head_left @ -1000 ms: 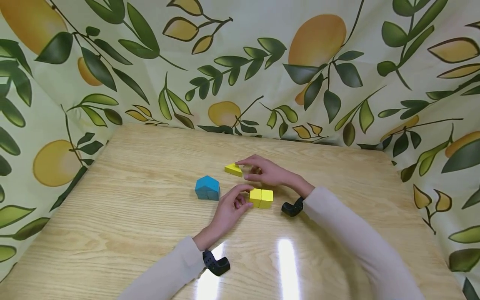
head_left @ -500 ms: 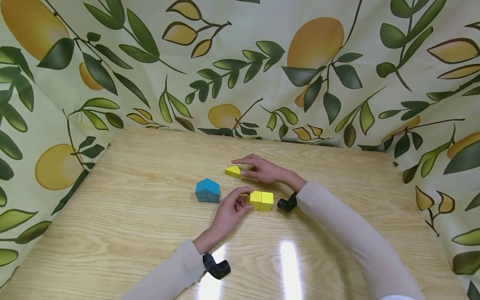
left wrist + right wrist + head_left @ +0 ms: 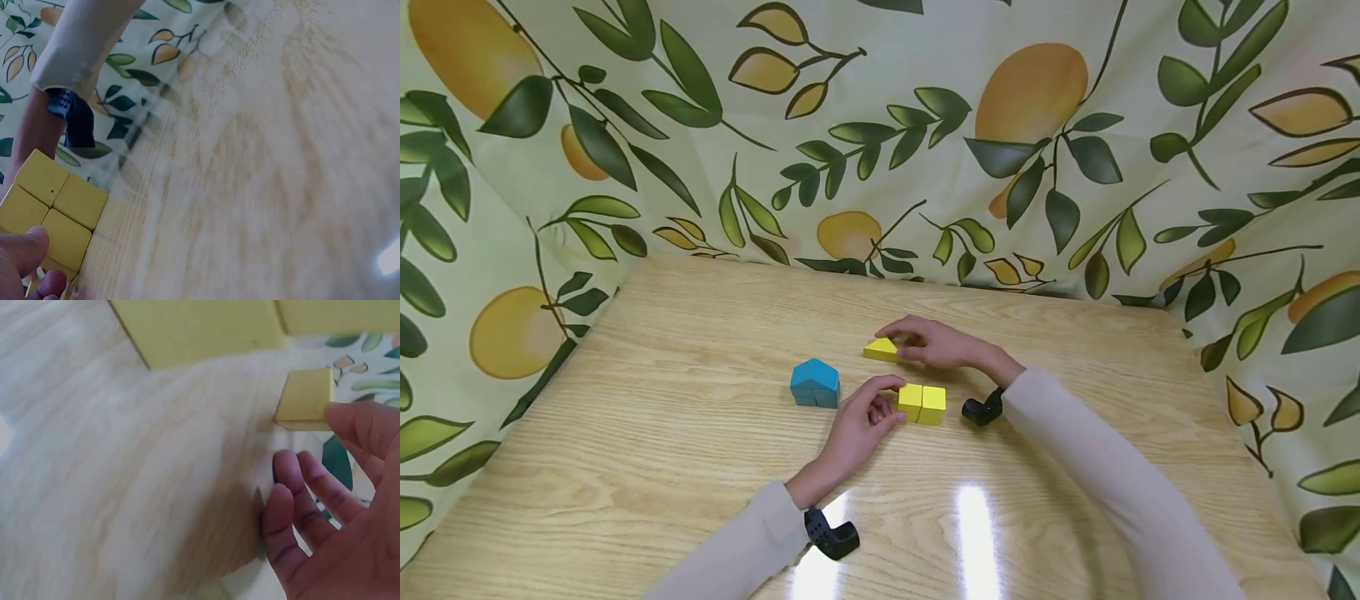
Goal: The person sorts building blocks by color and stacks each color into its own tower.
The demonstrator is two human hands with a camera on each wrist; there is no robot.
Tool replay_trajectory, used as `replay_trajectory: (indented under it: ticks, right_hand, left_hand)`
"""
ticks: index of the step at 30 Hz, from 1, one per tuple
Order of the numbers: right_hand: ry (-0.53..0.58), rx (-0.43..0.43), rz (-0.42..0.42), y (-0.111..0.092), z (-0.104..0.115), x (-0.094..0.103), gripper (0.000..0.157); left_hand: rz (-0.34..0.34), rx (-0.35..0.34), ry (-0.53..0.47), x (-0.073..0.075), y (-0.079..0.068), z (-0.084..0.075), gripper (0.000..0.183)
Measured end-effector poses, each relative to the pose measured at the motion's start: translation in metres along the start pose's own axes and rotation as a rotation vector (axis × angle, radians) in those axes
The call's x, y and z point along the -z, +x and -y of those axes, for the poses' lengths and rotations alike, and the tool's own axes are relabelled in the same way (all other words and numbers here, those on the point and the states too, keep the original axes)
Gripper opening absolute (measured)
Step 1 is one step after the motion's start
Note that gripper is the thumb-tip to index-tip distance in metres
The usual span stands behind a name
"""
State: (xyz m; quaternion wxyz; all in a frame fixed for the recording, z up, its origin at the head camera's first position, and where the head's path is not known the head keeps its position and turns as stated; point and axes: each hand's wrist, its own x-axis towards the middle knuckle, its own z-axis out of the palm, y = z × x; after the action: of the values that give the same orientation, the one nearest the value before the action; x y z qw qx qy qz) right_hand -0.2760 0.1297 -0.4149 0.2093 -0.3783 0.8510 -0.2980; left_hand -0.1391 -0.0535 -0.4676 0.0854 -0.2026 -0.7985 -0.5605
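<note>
Two yellow cubes point(image 3: 922, 403) stand side by side on the table, their faces meeting at a thin seam. At their left end my left hand point(image 3: 859, 421) holds the nearer cube, index finger at the back and thumb at the front. The thumb point(image 3: 30, 247) lies against a cube face in the left wrist view. Farther back, my right hand point(image 3: 936, 342) pinches a yellow triangular block point(image 3: 881, 350) at its right end. In the right wrist view the thumb touches that block point(image 3: 306, 397), the index finger is mostly hidden, and the other fingers are loosely bent.
A blue house shape point(image 3: 815, 383), a triangular block with cubes, stands left of my left hand. The wood table point(image 3: 662, 400) reaches back to a fruit-patterned cloth point(image 3: 880, 150). Dark wrist straps point(image 3: 832, 534) sit on both sleeves.
The yellow triangular block has turned and shifted slightly right, with my right hand closing on its right end. My left hand stays at the cubes, and the blue shape has not moved.
</note>
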Motion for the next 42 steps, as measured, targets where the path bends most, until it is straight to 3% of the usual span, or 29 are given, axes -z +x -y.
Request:
replay_trajectory:
  ticks: [14, 25, 28, 36, 42]
  right_hand:
    - [0.102, -0.122, -0.028, -0.038, -0.017, 0.01, 0.041]
    - [0.102, -0.121, -0.039, -0.061, -0.024, 0.014, 0.046]
    - [0.139, -0.138, -0.082, -0.062, -0.025, 0.009, 0.047]
    - [0.146, -0.198, -0.303, -0.056, -0.023, -0.011, 0.041]
    - [0.146, -0.201, -0.351, -0.06, -0.025, -0.017, 0.038]
  left_hand:
    - [0.004, 0.028, -0.005, -0.001, 0.0, -0.001, 0.046]
    - [-0.001, 0.021, 0.004, -0.001, 0.0, -0.002, 0.045]
    - [0.004, 0.029, 0.004, 0.0, 0.0, -0.002, 0.044]
    - [0.012, 0.029, 0.006, 0.0, 0.0, -0.002, 0.044]
    - [0.01, 0.028, 0.012, -0.001, 0.0, -0.002, 0.045]
